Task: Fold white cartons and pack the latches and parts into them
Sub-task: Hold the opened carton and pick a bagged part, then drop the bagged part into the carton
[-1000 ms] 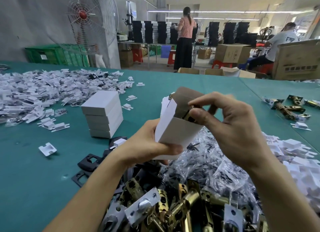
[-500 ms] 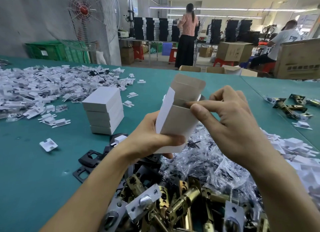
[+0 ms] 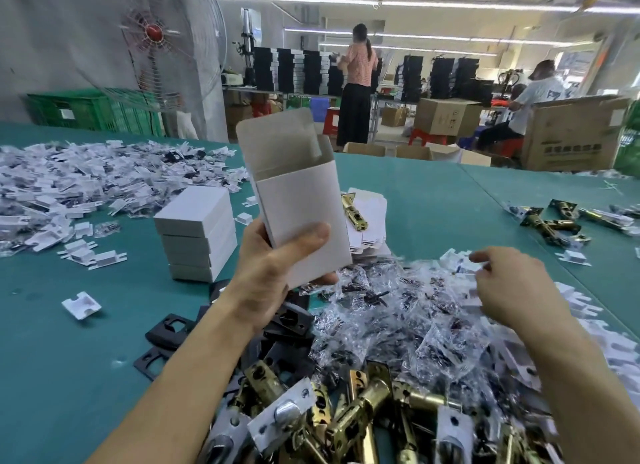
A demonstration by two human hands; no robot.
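My left hand [image 3: 273, 273] grips a white carton [image 3: 298, 200] upright above the table, its top flap standing open. My right hand [image 3: 509, 283] hovers to the right over a heap of small clear plastic bags of screws [image 3: 408, 321], fingers loosely curled near white plastic pieces [image 3: 460, 259]; I see nothing held in it. Brass and silver latches [image 3: 353, 418] lie piled at the near edge. Black strike plates [image 3: 166, 332] lie beside my left forearm. Behind the carton sit flat unfolded cartons [image 3: 370, 221] with one brass latch [image 3: 353, 214] on them.
A stack of closed white cartons [image 3: 197, 231] stands left of centre on the green table [image 3: 69, 359]. A wide spread of white plastic parts [image 3: 86, 179] covers the far left. More latches [image 3: 554, 221] lie far right. People, a fan and cardboard boxes stand beyond the table.
My right hand left the carton's mouth and dropped down to the right over the bag heap. My left hand lifted the carton higher and turned it upright.
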